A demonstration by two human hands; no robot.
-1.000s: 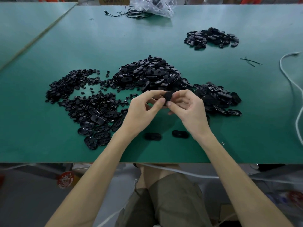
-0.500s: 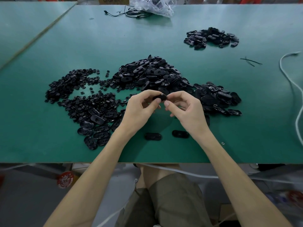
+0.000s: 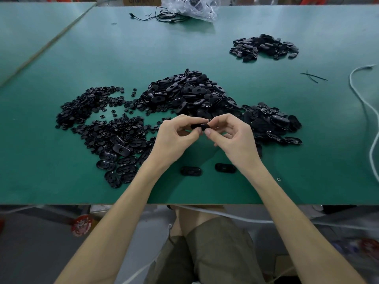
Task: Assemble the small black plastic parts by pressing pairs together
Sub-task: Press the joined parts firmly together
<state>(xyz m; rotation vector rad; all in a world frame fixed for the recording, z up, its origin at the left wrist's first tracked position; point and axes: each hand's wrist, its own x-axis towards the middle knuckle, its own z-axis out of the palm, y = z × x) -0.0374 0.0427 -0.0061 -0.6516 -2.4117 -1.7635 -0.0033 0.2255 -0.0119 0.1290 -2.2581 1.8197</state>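
Note:
A small black oval part (image 3: 200, 127) is held level above the green table (image 3: 61, 181). My left hand (image 3: 174, 138) pinches its left end and my right hand (image 3: 233, 138) pinches its right end, thumbs below and fingertips on top. Most of the part is hidden by the fingers. Behind the hands lies a big heap of black oval shells (image 3: 190, 93). To the left spreads a heap of small round black pieces (image 3: 90, 115). More oval shells (image 3: 272, 121) lie to the right. Two single oval parts (image 3: 191, 171) (image 3: 225, 167) lie below my hands.
A separate pile of black parts (image 3: 264, 47) sits at the far right. A clear plastic bag (image 3: 192, 7) and black wires (image 3: 160, 16) lie at the far edge. A white cable (image 3: 367, 111) runs along the right side. Black ties (image 3: 312, 75) lie near it.
The part was upright between my fingertips a second ago; it now lies flat and horizontal, pinched at both ends. Both hands stayed in place.

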